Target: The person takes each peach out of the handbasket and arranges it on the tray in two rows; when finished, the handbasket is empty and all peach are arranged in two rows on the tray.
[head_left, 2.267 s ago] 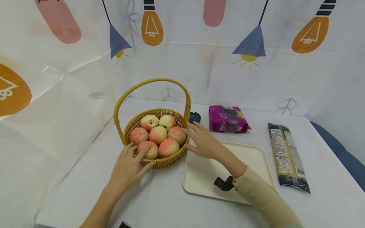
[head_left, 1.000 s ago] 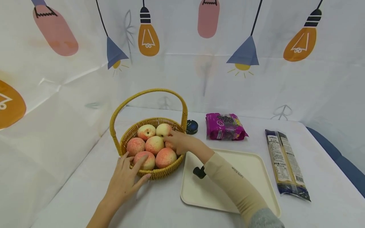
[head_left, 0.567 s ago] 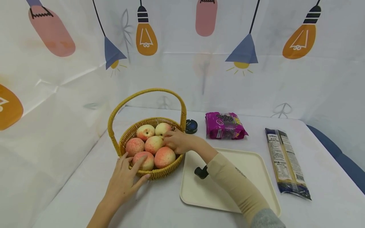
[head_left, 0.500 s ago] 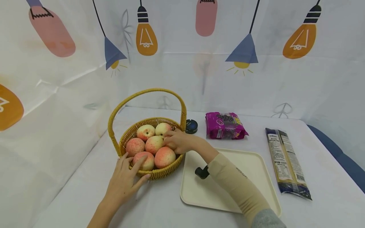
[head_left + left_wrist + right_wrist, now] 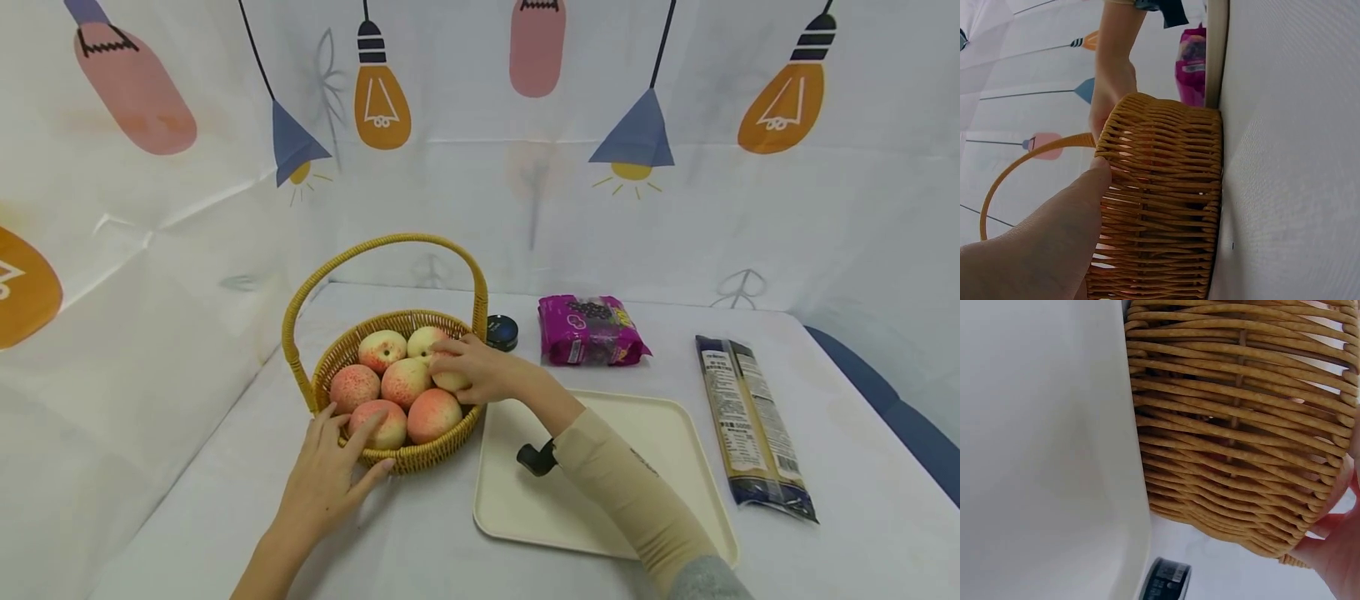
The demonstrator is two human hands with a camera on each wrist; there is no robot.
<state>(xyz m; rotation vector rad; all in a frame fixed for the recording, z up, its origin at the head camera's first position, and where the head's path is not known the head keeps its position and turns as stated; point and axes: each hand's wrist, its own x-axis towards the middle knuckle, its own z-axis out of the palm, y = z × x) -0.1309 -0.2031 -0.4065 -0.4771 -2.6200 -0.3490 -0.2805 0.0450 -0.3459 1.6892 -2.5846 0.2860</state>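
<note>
A yellow wicker basket [image 5: 427,458] with a tall arched handle [image 5: 390,240] holds several pink-and-cream peaches [image 5: 407,382]. My right hand [image 5: 487,371] reaches over its right side, fingers curled round a peach [image 5: 452,381] that is partly hidden beneath them. My left hand [image 5: 322,467] rests on the front-left rim with spread, relaxed fingers. Its index finger lies over the front-left peach [image 5: 381,423], and the thumb stays by the front rim outside. In the left wrist view, the left thumb [image 5: 1099,167] touches the rim of the woven wall [image 5: 1160,200].
To the basket's right lies a cream tray [image 5: 600,533], partly under my right forearm. Behind it are a dark round tin [image 5: 502,332] and a purple packet [image 5: 592,332]. A long noodle-like packet [image 5: 756,429] lies farther right. Patterned white cloth [image 5: 480,200] hangs behind the table.
My right hand has gone from the basket's right rim onto the right-hand peach and gripped it. That peach now shows a paler side. My left hand has barely moved.
</note>
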